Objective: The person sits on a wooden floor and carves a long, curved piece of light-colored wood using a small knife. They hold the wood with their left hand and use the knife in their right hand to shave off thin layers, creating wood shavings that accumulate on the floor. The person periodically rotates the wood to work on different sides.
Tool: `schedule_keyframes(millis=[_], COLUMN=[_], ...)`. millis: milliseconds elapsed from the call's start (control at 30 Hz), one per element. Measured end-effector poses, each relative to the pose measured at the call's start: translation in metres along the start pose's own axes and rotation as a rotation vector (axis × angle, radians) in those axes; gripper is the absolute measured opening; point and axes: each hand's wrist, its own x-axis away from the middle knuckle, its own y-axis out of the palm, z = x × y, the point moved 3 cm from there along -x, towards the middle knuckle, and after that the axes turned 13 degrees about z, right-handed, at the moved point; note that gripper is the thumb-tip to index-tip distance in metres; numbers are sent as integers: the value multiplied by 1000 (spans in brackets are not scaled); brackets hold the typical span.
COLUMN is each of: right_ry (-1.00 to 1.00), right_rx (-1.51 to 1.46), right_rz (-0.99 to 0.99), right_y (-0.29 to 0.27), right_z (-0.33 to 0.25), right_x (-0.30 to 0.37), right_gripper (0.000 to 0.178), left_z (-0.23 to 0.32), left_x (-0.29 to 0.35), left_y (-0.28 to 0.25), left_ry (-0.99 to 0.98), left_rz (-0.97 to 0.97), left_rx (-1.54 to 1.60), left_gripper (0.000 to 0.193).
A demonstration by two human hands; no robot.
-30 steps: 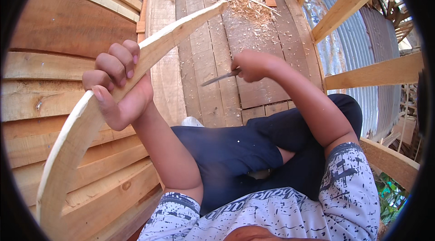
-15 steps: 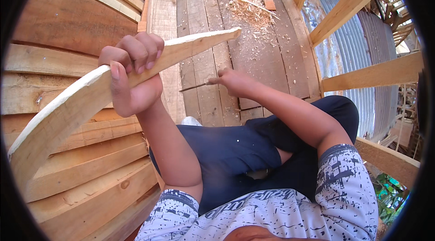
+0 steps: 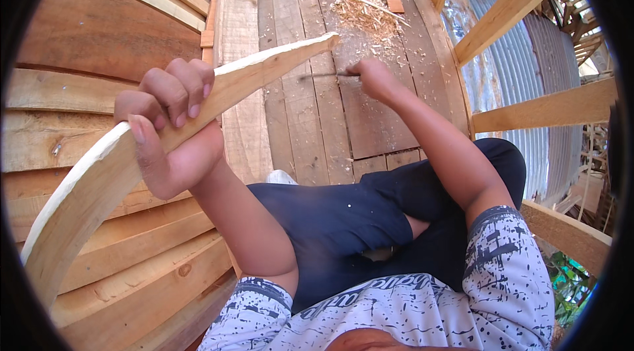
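My left hand (image 3: pixel 173 123) is closed round a long curved piece of wood (image 3: pixel 86 202), its fingers over the pale, rough-cut upper edge. The wood slants from the lower left up to a narrow tip at the upper middle. To the right of that tip, my right hand (image 3: pixel 378 80) is closed on a knife (image 3: pixel 323 76), seen as a thin dark blade pointing left and partly blurred. Its handle is hidden in the fist. The blade lies below the tip in the picture and appears apart from the wood.
Wood shavings (image 3: pixel 370 17) are heaped on the plank floor (image 3: pixel 307 133) beside a small orange-brown block (image 3: pixel 395 5). Stacked boards (image 3: pixel 132 219) line the left side. Timber posts (image 3: pixel 541 108) and corrugated metal sheets (image 3: pixel 508 54) stand on the right. My legs are folded below.
My right hand has moved up and to the right with the knife. My left hand and the curved wood have shifted slightly left, and the wood's tip sits a little higher.
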Motion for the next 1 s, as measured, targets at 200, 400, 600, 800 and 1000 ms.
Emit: schedule_keyframes(millis=[200,400,600,800,1000], right_ry=[-76,3,-44,-182,-87], right_rx=[18,18,38,-104,-72], right_rz=[-262,-178,-305,-463,-45], right_y=[-39,-46,-26,-19,27], right_z=[20,41,3,-19,-13], right_x=[-11,-20,-6,0,5], right_gripper=[43,43,39,36,39], left_z=[19,42,58,58,50], left_x=[0,-1,-1,2,1], left_y=[-1,-2,-5,-6,-3], left_ry=[-57,-78,-41,43,146], left_rz=[114,147,249,355,431], left_rx=[-87,-112,-165,-212,-206], left_gripper=[29,29,28,28,28])
